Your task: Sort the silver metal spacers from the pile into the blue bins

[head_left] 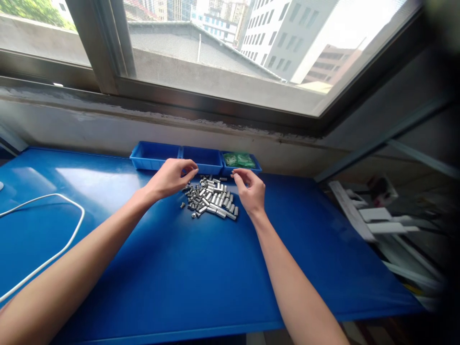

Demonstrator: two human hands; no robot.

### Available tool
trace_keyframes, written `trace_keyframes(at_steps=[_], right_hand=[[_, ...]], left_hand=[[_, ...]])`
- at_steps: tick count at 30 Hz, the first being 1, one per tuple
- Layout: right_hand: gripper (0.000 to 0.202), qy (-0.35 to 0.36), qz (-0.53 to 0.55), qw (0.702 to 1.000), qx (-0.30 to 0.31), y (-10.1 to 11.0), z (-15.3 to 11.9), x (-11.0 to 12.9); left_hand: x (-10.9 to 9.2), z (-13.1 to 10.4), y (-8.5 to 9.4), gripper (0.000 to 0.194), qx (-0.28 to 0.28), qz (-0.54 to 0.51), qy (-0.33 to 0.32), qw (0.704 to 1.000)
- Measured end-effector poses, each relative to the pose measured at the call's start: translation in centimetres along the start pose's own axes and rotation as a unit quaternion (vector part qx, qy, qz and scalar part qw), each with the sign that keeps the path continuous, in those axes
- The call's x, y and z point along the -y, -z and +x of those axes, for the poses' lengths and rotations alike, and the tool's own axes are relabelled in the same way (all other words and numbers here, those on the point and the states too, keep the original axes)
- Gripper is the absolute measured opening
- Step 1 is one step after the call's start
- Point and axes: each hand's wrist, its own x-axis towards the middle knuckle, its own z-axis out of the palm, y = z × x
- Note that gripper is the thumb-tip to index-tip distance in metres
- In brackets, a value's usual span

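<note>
A pile of small metal parts (212, 197) lies on the blue table: short screw-like pieces on the left, longer metal cylinders on the right. My left hand (173, 176) hovers at the pile's upper left, thumb and fingertips brought together; whatever is between them, if anything, is hidden. At the upper right of the pile my right hand (250, 191) is closed in a pinch. A tiny dark bit shows at its fingertips, too small to name. Behind the hands stand a left blue bin (146, 165), a middle blue bin (210, 169) and a right blue bin (256, 168).
Green plastic packets (238, 159) lie in the right bin. A white cable (81, 218) curves over the table (201, 278) on the left. The wall and window frame (215, 106) rise behind the bins. Beyond the table's right edge is a rack with white objects (386, 227).
</note>
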Motion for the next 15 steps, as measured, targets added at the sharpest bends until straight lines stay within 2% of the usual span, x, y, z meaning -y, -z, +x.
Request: trace_keyframes(at_steps=[2,7,15], right_hand=[[0.03,-0.005,-0.066,0.997,0.034,-0.4,-0.4,0.3],[0.053,-0.031,-0.162,0.981,0.106,-1.9,-1.4,0.3],[0.053,0.037,-0.14,0.972,0.182,-3.3,-2.3,0.9]], left_hand=[[1.0,-1.3,-0.8,0.032,-0.026,0.006,-0.025,0.999],[2.9,-3.4,-2.8,0.047,-0.005,0.05,-0.02,0.999],[2.9,-3.3,-3.5,0.06,0.06,0.112,-0.064,0.99]])
